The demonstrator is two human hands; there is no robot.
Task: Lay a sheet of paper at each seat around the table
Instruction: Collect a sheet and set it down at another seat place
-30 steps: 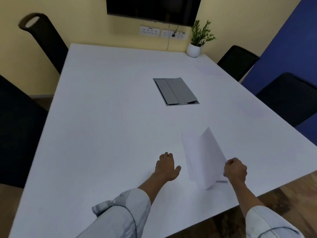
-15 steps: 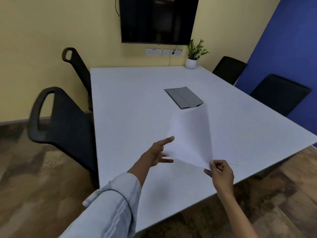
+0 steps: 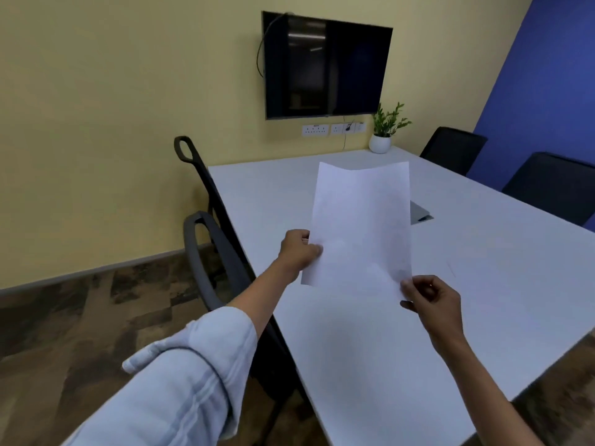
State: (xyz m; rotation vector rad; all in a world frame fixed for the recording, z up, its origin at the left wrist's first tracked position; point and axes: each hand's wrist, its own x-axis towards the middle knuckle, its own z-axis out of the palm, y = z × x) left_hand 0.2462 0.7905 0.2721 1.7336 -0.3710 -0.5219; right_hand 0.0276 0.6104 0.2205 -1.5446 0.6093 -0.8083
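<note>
A white sheet of paper [image 3: 362, 220] stands upright in the air above the white table [image 3: 370, 349]. My left hand [image 3: 297, 249] pinches its lower left edge. My right hand [image 3: 431, 299] pinches its lower right corner. Another sheet [image 3: 476, 284] lies flat on the table to the right, faint against the white top. Two black chairs [image 3: 219, 262] stand along the table's left side, and two more black chairs [image 3: 553, 185] along the right side by the blue wall.
A grey cable hatch [image 3: 420, 214] is set in the table's middle, partly hidden by the held sheet. A potted plant [image 3: 383, 133] sits at the far edge under a wall TV [image 3: 325, 66]. Patterned floor lies to the left.
The sheet has been lifted off the table and turned upright. My left hand has taken hold of its left edge. The view has swung left and pulled back from the table.
</note>
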